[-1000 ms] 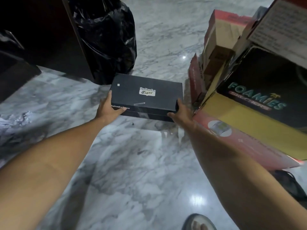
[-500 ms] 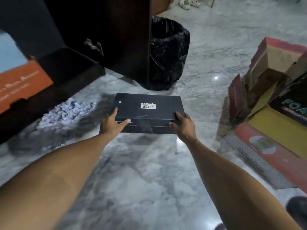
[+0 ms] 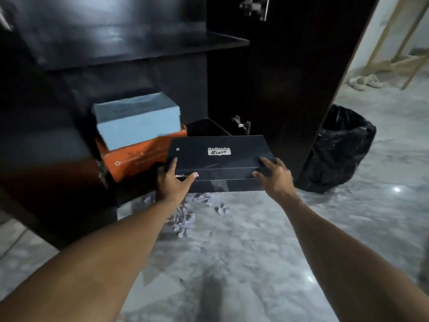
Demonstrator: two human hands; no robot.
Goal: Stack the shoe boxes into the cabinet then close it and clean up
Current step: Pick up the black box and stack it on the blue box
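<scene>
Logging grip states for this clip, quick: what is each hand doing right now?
Left hand: grips the left end of the black shoe box.
Right hand: grips the right end of the same box.

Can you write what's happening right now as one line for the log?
step: carrying | left hand and right hand: grip black shoe box | cabinet: open | inside: blue box on orange box

Single head-worn view, forward and down, close before the open cabinet [image 3: 139, 54] and floor [image 3: 232, 252].
</scene>
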